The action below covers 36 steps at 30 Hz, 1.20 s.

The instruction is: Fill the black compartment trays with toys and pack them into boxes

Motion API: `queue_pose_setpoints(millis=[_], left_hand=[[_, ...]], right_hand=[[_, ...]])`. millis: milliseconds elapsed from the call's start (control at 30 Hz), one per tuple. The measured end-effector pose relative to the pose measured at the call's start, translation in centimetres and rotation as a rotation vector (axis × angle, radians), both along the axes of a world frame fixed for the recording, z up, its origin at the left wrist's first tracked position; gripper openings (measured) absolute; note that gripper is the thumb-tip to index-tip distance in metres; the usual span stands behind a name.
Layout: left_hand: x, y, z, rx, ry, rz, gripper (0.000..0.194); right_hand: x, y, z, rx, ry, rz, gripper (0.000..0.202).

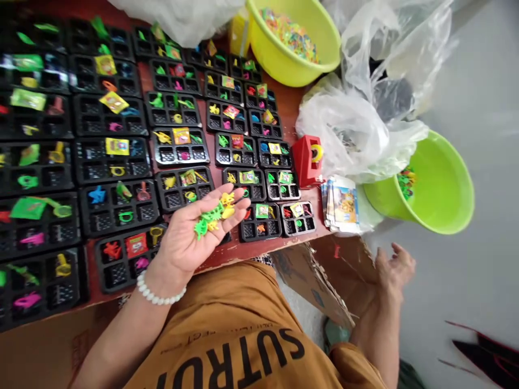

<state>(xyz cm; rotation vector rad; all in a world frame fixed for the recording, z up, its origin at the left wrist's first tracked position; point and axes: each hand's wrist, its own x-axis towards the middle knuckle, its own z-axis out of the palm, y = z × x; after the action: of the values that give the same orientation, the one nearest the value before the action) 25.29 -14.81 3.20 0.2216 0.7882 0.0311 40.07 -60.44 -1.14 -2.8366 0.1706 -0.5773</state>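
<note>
My left hand [184, 237], with a pale bead bracelet at the wrist, is palm up over the near edge of the table. In its cupped palm lies a small pile of green and yellow plastic toys [214, 213]. Under and around it are black compartment trays [125, 270] with small coloured toys and shiny packets in some compartments. My right hand [395, 267] is off the table at the right, below a green bucket [450, 189] and beside an open cardboard box [344, 259]. Its fingers are loosely bent and apart, with nothing visible in them.
A yellow-green basin [300, 70] full of small colourful pieces stands at the back. Clear plastic bags [344, 124] lie beside a red tape dispenser [306, 162] and a stack of printed cards [343, 205]. Several rows of trays cover the red table [290, 246].
</note>
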Motion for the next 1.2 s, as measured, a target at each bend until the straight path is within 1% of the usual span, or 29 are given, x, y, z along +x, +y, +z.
queue_pose_setpoints(millis=[67,100,133,167,200,233,267,333,367,400,433,533,700,767,833,967,1067,1133,1200], left_hand=[[-0.3,-0.1,0.0,-0.018,-0.020,0.000,0.058],[-0.5,-0.1,0.0,-0.024,-0.030,0.005,0.058],[-0.6,-0.1,0.0,-0.031,-0.041,0.013,0.057],[-0.7,-0.1,0.0,-0.038,-0.051,0.019,0.056],[-0.9,0.0,0.0,-0.045,-0.061,0.023,0.055],[-1.0,0.0,0.0,-0.053,-0.073,0.021,0.054],[-1.2,0.1,-0.1,-0.061,-0.088,0.021,0.053],[-1.7,0.2,-0.4,-0.072,-0.125,0.045,0.050],[-2.1,0.4,-0.5,-0.076,-0.146,0.074,0.049],[-2.4,0.6,-0.7,-0.078,-0.168,0.107,0.049],[-2.8,0.9,-1.0,-0.079,-0.187,0.138,0.050],[-4.2,1.9,-1.6,-0.068,-0.240,0.181,0.050],[-6.6,4.1,-2.7,-0.016,-0.334,0.285,0.037],[-7.5,5.0,-2.9,-0.022,-0.366,0.335,0.032],[-8.4,6.1,-3.0,-0.031,-0.373,0.393,0.029],[-10.4,8.6,-2.6,-0.029,-0.303,0.494,0.032],[-12.2,10.5,-1.8,-0.019,-0.162,0.603,0.033],[-13.3,11.6,-1.2,-0.043,-0.054,0.680,0.035],[-14.3,12.7,-0.7,-0.092,0.033,0.728,0.039]], right_hand=[[0.3,3.6,0.5,0.097,-0.128,0.000,0.033],[0.3,6.1,1.0,0.169,-0.183,0.048,0.030],[0.1,9.1,1.7,0.208,-0.260,0.144,0.029],[-0.3,12.3,2.3,0.226,-0.275,0.314,0.025],[-0.9,15.7,2.9,0.236,-0.272,0.525,0.019],[-1.5,19.1,3.4,0.272,-0.281,0.774,0.016],[-2.2,22.4,3.7,0.294,-0.187,1.016,0.024],[-3.4,28.1,3.8,0.285,-0.018,1.400,0.040],[-3.8,30.4,3.6,0.257,0.056,1.541,0.045],[-4.1,32.3,3.4,0.220,0.110,1.643,0.046],[-4.2,33.8,3.2,0.181,0.149,1.714,0.046],[-4.2,37.0,2.8,0.119,0.184,1.838,0.041],[-4.7,41.7,2.9,0.123,0.148,2.079,0.034],[-5.3,43.7,2.8,0.156,0.138,2.117,0.035],[-6.0,45.7,2.5,0.210,0.105,2.118,0.036],[-6.8,50.2,2.1,0.327,0.058,2.121,0.034],[-6.3,55.5,1.6,0.377,0.073,2.093,0.025],[-5.7,60.2,1.2,0.359,0.122,2.046,0.019],[-5.1,65.5,0.5,0.291,0.168,1.996,0.015]])
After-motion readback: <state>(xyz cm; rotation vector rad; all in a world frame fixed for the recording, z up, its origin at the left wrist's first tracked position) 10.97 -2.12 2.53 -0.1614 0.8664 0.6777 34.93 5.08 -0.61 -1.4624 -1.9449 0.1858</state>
